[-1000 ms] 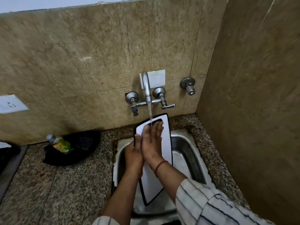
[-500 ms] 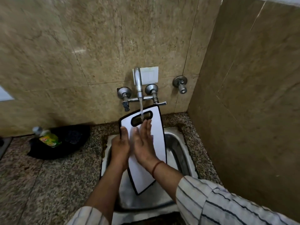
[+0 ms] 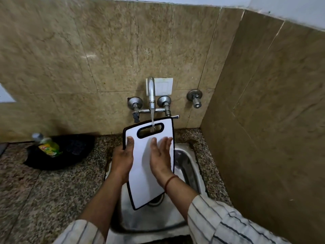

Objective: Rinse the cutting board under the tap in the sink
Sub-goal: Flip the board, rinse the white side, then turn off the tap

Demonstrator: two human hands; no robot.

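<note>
A white cutting board (image 3: 143,175) with a black rim and a slot handle at its top stands tilted over the steel sink (image 3: 186,166). Water runs from the tap (image 3: 151,93) onto the board at the handle slot. My left hand (image 3: 123,159) grips the board's left edge, thumb on the front face. My right hand (image 3: 161,155) lies flat on the board's right half, fingers spread and pointing up. The board's lower corner reaches down near the drain.
A black pan (image 3: 61,152) holding a green dish-soap bottle (image 3: 47,146) sits on the granite counter (image 3: 44,194) left of the sink. A separate valve (image 3: 195,98) is on the back wall. A tiled side wall (image 3: 272,120) closes in at the right.
My right hand has slid from the board's middle to its right side. My left hand stays on the left edge. The board's top has come up closer to the tap.
</note>
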